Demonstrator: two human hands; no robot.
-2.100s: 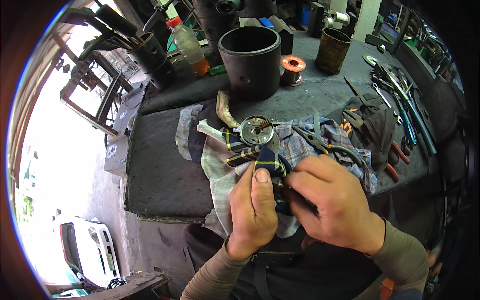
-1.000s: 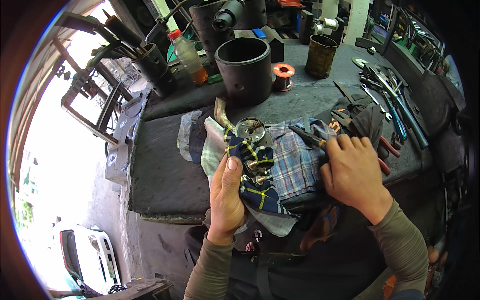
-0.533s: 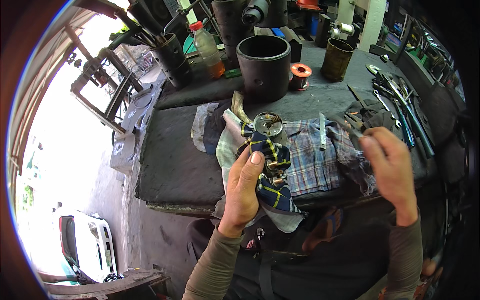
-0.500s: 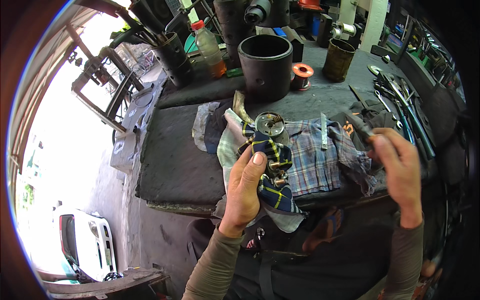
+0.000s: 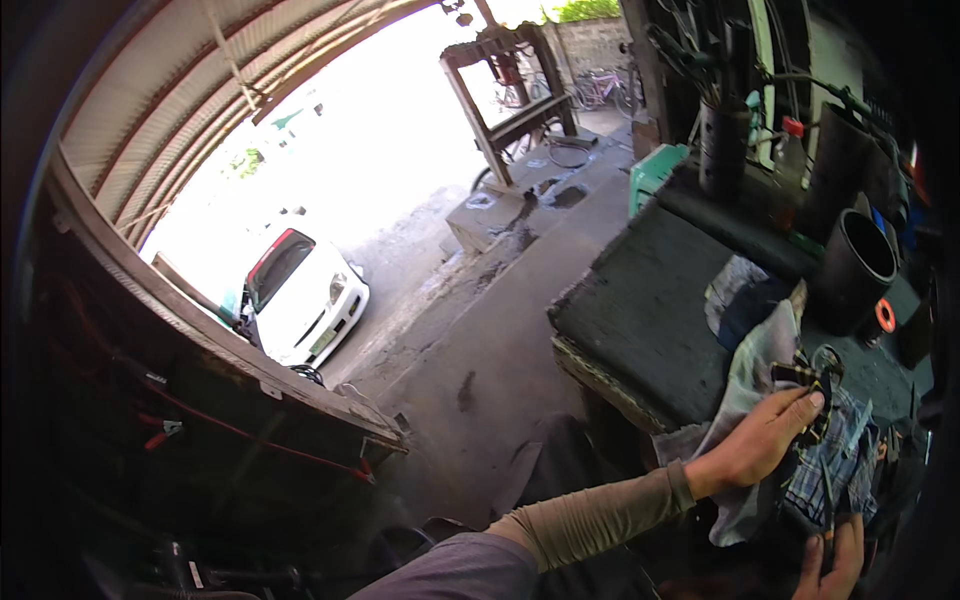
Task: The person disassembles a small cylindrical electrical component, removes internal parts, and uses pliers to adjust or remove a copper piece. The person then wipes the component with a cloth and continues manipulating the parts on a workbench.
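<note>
- White car (image 5: 305, 300) parked outside in bright daylight, far left, beyond the open shed front.
- Concrete floor (image 5: 490, 330) between car and surface, stained dark in patches.
- Metal frame stand (image 5: 510, 80) upright at the back, near the doorway.
- Dark, mat-covered surface (image 5: 650, 310) at right of centre, front edge rough and worn.
- Tall dark cylinder holding tools (image 5: 722, 150) at the far edge of the surface; bottle with a red cap (image 5: 787, 170) just beside it.
- Large black pipe section (image 5: 852, 270) upright on the surface, open end up; small orange spool (image 5: 886, 316) right next to it.
- Pale rag (image 5: 745, 400) draped over the front edge of the surface, hanging down.
- Left hand (image 5: 762, 443) reaching in from below on a long tan sleeve, resting on the rag, fingers curled round a small dark metal part (image 5: 805, 382); thumb tip pressed at its side.
- Part on the cloth near the front right of the surface, beside a round metal ring (image 5: 828, 358).
- Blue plaid cloth (image 5: 825, 470) under and to the right of the left hand, touching the rag.
- Right hand (image 5: 835, 565) at the lower right edge, only partly in view, fingers up against the plaid cloth; grip not discernible, cannot tell whether clenched or released.
</note>
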